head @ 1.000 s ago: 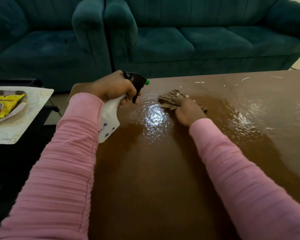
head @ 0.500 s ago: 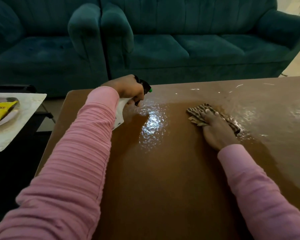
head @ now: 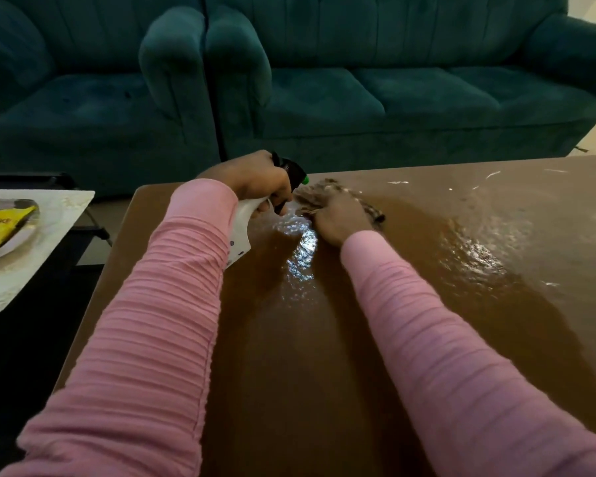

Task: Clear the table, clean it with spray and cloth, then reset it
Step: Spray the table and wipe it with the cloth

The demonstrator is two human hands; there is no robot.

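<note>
The cloth point(head: 312, 197) is pinned flat on the table point(head: 324, 356) near its far edge, left of centre, under the right hand point(head: 339, 220); the fingers are laid forward over it, seemingly close together, though blur hides the detail. The spray bottle point(head: 244, 218) is held just above the table's far left part by the left hand point(head: 260, 180), fingers curled round its neck, nozzle almost at the cloth. A wet sheen point(head: 303, 253) is spread over the table's middle and right. The cloth is judged soft, limp and damp, best pressed from above with the palm. The bottle looks light plastic, perhaps slick, best gripped at the neck. Off the table's left side, a tray point(head: 54, 232) with a yellow packet point(head: 0, 228) is parked.
</note>
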